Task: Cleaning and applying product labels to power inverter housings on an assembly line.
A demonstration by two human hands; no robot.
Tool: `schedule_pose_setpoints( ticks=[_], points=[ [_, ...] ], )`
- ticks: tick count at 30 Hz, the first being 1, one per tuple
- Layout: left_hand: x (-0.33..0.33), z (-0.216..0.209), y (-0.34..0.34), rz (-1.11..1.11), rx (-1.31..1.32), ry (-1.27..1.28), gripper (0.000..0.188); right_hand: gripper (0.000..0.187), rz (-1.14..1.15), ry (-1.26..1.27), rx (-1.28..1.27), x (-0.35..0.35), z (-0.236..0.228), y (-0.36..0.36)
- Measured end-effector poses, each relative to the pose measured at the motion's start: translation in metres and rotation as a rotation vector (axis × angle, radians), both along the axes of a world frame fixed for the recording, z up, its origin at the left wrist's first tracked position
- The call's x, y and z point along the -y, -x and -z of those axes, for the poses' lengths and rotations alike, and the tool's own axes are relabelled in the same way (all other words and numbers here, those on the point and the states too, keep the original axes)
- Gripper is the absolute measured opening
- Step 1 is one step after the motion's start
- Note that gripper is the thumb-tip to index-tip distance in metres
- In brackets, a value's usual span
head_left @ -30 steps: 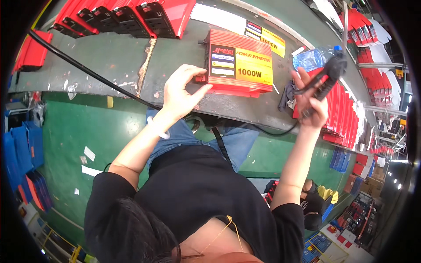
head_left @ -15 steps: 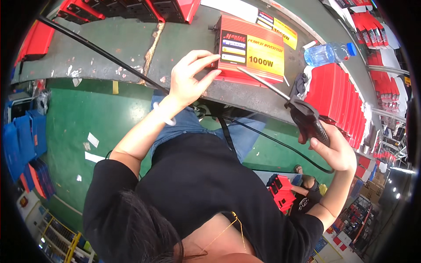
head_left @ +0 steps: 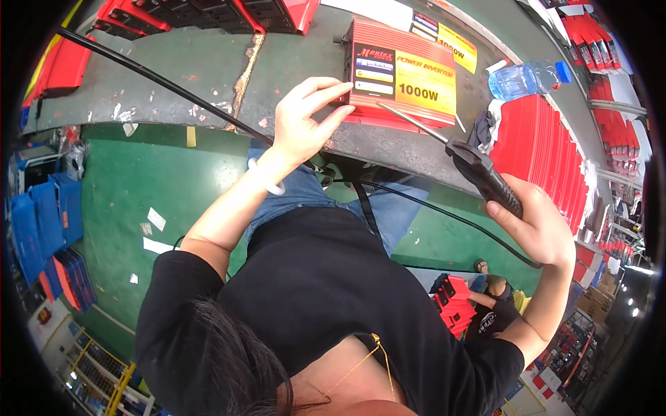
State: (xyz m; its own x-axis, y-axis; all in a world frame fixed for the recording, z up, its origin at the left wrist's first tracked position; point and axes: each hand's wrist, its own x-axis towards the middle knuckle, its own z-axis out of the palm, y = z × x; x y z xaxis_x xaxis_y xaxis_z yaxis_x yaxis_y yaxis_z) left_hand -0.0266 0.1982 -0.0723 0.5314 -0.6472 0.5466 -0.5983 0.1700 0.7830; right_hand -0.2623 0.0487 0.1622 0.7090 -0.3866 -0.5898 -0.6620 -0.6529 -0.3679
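Observation:
A red ribbed metal electronics unit point(head_left: 365, 36) with a yellow and dark label lies at the near edge of the grey-green bench point(head_left: 305, 55). My left hand point(head_left: 305, 118) is at its left end, thumb and forefinger apart, their tips against the casing. My right hand point(head_left: 538, 222) is wrapped round the black handle of a tool that looks like an air blow gun point(head_left: 479, 170). Its long thin metal nozzle points left and away from me, with the tip over the unit's near side. A black hose hangs from the tool, below the bench edge.
Right of the unit lie a blue-tinted plastic bottle point(head_left: 524, 80) and stacked red panels point(head_left: 538, 152). More red units point(head_left: 208, 14) stand at the far left. A black rod or hose point(head_left: 159, 83) crosses the bench. Another person point(head_left: 489, 315) sits at lower right, beside red parts.
The view has shifted slightly. The tool has turned a little in my right hand, and its nozzle tip stays over the unit's near side. My left hand keeps its place at the left end.

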Motion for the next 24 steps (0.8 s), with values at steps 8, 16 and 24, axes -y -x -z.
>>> schedule_pose_setpoints(
  ticks=[8,16,24],
  points=[
    [0.001,0.000,-0.001,0.007,-0.004,-0.004,0.033,0.030,-0.080,0.051,-0.040,-0.002,0.001,-0.010],
    [0.001,0.000,0.000,0.009,-0.008,0.009,0.032,0.030,-0.123,0.101,0.014,0.001,0.005,-0.013],
    [0.001,-0.002,0.001,0.010,0.066,0.028,0.030,0.029,-0.143,0.099,0.074,-0.003,0.009,-0.012]
  ],
)
